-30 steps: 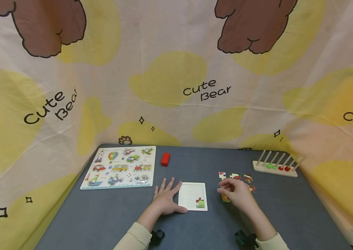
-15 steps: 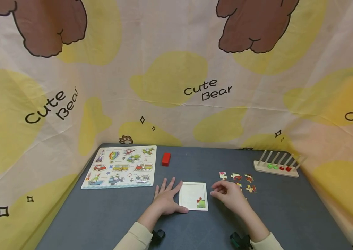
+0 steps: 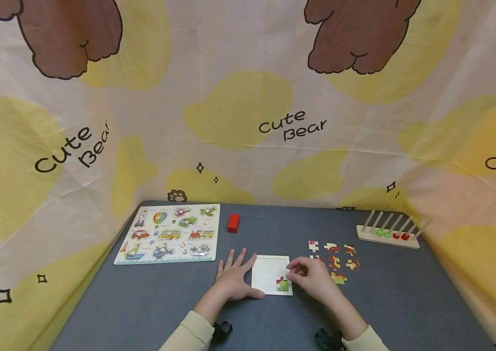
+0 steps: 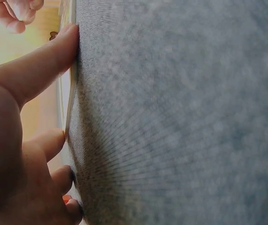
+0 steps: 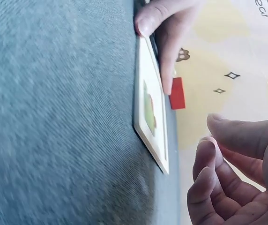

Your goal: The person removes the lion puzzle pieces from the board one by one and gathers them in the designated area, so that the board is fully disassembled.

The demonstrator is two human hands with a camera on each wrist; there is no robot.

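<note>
A white puzzle tray (image 3: 267,272) lies on the table with a green and red puzzle piece (image 3: 282,284) in its near right corner. My left hand (image 3: 233,282) rests at the tray's left side, fingers spread, thumb and index finger touching its edge. My right hand (image 3: 314,279) is by the tray's right edge. In the right wrist view the right hand (image 5: 237,173) has curled fingers, with the thumb close to the index fingertip. Whether a piece sits between them is hidden. Several loose puzzle pieces (image 3: 334,263) lie just right of that hand.
A picture board (image 3: 166,235) with vehicles lies at the back left. Beside it stands a red block (image 3: 233,223). At the back right is a pegged wooden stand (image 3: 387,237) with green and red beads. A printed cloth (image 3: 230,112) hangs behind the table.
My right hand has moved left from the loose pieces to the tray's right edge, uncovering several pieces. The left hand and tray have stayed in place.
</note>
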